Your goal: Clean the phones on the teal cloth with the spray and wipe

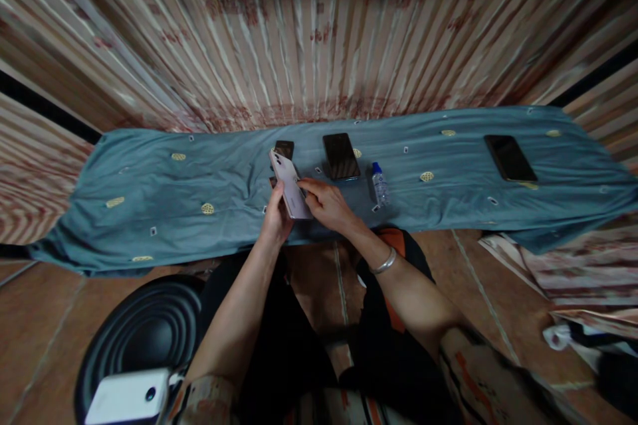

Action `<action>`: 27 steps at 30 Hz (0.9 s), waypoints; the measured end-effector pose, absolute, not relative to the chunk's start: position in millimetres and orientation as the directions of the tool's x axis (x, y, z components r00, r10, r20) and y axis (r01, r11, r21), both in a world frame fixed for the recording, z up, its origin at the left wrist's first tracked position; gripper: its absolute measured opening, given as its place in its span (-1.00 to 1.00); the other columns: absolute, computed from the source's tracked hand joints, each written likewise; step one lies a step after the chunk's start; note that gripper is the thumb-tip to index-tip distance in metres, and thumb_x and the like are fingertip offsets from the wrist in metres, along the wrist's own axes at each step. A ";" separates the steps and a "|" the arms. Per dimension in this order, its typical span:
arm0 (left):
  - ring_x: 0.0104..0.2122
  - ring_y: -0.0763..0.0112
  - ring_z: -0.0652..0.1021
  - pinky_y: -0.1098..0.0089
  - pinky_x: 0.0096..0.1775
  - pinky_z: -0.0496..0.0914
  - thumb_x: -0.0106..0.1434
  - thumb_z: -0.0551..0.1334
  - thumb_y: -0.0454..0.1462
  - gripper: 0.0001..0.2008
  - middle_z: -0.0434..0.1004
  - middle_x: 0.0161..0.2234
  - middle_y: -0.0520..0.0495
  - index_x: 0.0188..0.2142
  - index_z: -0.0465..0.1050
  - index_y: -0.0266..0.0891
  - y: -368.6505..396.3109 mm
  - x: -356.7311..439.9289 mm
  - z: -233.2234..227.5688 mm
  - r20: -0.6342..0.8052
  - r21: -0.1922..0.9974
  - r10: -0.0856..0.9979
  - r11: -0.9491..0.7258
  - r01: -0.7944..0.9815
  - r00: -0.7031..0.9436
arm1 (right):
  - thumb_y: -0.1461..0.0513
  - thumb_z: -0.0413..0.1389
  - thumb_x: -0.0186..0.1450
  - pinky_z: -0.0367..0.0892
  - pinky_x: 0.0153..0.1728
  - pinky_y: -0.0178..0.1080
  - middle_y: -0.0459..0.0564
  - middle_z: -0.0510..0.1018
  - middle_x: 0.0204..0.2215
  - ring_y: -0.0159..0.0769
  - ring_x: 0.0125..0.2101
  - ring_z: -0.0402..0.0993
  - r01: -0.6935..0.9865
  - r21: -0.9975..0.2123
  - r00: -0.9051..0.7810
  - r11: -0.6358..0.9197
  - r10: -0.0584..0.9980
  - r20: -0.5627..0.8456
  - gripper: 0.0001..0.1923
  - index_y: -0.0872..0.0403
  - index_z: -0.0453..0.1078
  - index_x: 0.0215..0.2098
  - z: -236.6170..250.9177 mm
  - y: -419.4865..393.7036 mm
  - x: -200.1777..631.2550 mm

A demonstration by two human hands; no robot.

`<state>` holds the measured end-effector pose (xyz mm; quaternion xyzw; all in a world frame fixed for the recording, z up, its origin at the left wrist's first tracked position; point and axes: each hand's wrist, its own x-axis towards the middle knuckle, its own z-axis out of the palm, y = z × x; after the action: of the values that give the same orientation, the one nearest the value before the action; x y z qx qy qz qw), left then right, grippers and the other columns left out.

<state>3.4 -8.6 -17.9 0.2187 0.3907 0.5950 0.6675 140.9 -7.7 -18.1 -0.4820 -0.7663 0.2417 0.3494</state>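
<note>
My left hand (277,214) is closed around the lower part of a pale lilac smartphone (293,194), held tilted over the cloth with its back and camera lenses facing me. My right hand (326,202) reaches the phone's right side, its index finger touching the back. The other right fingers are curled under, and what they hold, if anything, is hidden. Just behind the held phone lies a small dark phone (285,147), partly covered by it. A larger black phone (341,155) rests beyond my right hand. Near that hand lies a small clear bottle (380,187) with a blue cap.
A blue-green patterned cloth (164,212) covers the long, low surface before me. Another black phone (510,158) lies at its right. Curtains (309,33) hang behind. At lower left, a white power bank (130,394) sits on a round black stool (144,305).
</note>
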 end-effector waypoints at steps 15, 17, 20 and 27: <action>-0.13 0.29 0.68 0.43 -0.08 0.52 0.36 0.25 -0.11 -0.77 0.70 -0.32 -0.04 -0.22 0.58 -0.22 -2.9 0.7 -18.4 -0.240 0.768 0.966 0.131 -0.627 -0.093 | 0.40 -0.02 0.32 0.38 0.19 -0.10 0.05 0.63 0.11 -0.17 0.09 0.57 0.563 -0.708 -0.329 0.427 0.901 0.281 -0.57 0.07 0.55 0.05 -13.7 -9.7 142.1; -0.13 0.29 0.68 0.41 -0.05 0.52 0.34 0.28 -0.09 -0.76 0.70 -0.31 -0.04 -0.21 0.58 -0.22 -3.9 3.4 -18.1 -0.239 0.762 0.969 0.146 -0.631 -0.065 | 0.40 -0.02 0.32 0.36 0.22 -0.07 0.07 0.60 0.14 -0.15 0.10 0.55 0.569 -0.704 -0.324 0.424 0.903 0.282 -0.54 0.08 0.53 0.10 -14.2 -9.8 141.9; -0.11 0.26 0.68 0.38 -0.02 0.53 0.31 0.30 -0.08 -0.74 0.70 -0.31 -0.05 -0.22 0.58 -0.23 -5.2 5.1 -16.9 -0.247 0.759 0.968 0.165 -0.629 -0.044 | 0.40 -0.01 0.31 0.34 0.24 -0.05 0.08 0.58 0.16 -0.14 0.12 0.54 0.565 -0.708 -0.316 0.424 0.904 0.289 -0.53 0.08 0.52 0.11 -14.4 -10.2 141.6; -0.09 0.20 0.67 0.36 -0.11 0.55 0.29 0.31 -0.01 -0.70 0.70 -0.30 -0.07 -0.19 0.58 -0.18 -3.7 -3.7 -13.2 -0.236 0.779 0.966 0.124 -0.615 -0.105 | 0.40 0.02 0.33 0.44 0.12 -0.14 -0.05 0.69 -0.01 -0.24 0.03 0.61 0.539 -0.727 -0.340 0.425 0.900 0.274 -0.62 0.00 0.60 -0.07 -11.1 -10.8 143.9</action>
<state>-3.7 -3.7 -13.2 0.2179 0.4023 0.6251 0.6324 143.9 -10.8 -11.1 -0.4648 -0.7737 0.2669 0.3377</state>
